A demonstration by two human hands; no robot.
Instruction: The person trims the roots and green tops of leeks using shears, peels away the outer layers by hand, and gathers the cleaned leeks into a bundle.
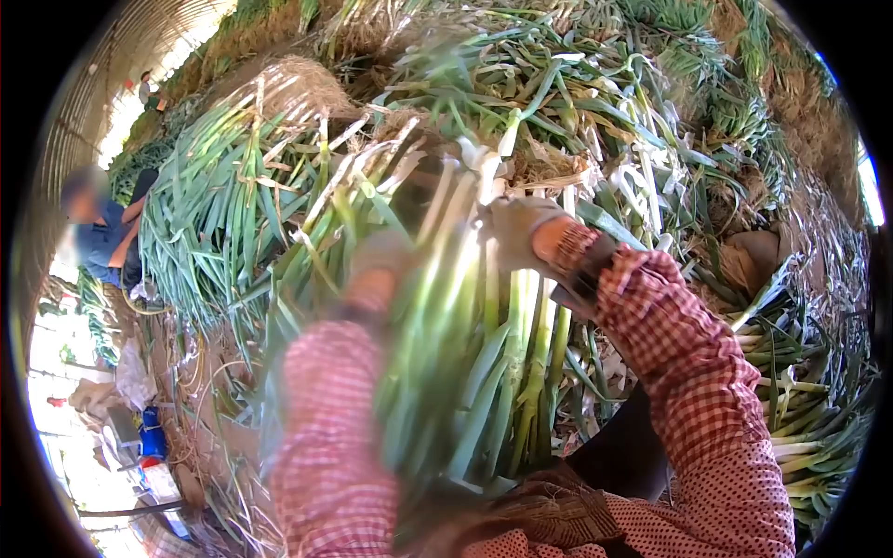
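Note:
A spread of long green onions (521, 363) lies in front of me, white stems up and away, green leaves toward my lap. At the white stems, my right hand (523, 232), in a pale glove, has its fingers closed round some stalks. Other stems show below and beside it. My left hand (379, 256) is smeared by motion at the left side of the spread, beside the leaves; its fingers cannot be made out. Both forearms wear red checked sleeves, and a dark band circles the right wrist.
Heaps of green onions (200, 214) with dry roots rise on the left and at the back. More onions (795, 437) lie in a row at my right. Another person (102, 232) sits at the far left, near bags and a blue item (152, 433).

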